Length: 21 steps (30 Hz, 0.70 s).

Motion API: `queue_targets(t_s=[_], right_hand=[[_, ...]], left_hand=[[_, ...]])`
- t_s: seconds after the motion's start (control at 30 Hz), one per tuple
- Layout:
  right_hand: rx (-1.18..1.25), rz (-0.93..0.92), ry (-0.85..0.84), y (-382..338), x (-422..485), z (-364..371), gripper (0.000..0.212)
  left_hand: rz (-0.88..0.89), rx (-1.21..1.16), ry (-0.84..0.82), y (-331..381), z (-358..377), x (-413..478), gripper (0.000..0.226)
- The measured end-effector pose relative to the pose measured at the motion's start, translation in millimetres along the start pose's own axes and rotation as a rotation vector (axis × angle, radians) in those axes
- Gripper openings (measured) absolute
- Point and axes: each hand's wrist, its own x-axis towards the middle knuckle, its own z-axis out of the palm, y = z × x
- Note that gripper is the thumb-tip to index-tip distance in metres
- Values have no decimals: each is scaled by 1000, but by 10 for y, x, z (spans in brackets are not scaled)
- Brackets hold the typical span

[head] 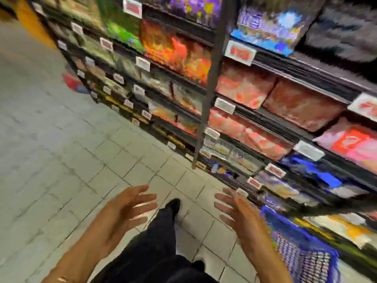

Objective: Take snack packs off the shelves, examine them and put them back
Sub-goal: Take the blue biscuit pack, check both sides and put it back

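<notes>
Close by, a grey post (212, 82) fronts shelves (271, 121) of snack packs (244, 86) (blurred).

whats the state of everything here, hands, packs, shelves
left hand, open, fingers spread, holding nothing
right hand, open, fingers spread, holding nothing
orange-red snack packs, on a shelf, untouched
pink-red flat packs, on a lower shelf, untouched
dark metal shelves, stocked with packs
white price tags with red print, fixed along the shelf edges
</notes>
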Motion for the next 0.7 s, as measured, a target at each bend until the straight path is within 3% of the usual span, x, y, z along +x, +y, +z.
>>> queue_targets(t_s=[0.23,0.33,0.43,0.7], right_hand=[[-246,-87,-330,-699,1043,2122,45],[-295,-101,-393,-968,1471,2884,54],[-276,-133,-328,-1304,1814,3402,54],[-132,-328,-124,-2350,2477,4040,28]], left_hand=[[-72,-244,183,346,-1103,347,54],[-55,-255,178,823,-1522,739,57],[19,-210,179,1575,-1904,1193,49],[395,-66,-85,4104,-1921,2412,47]])
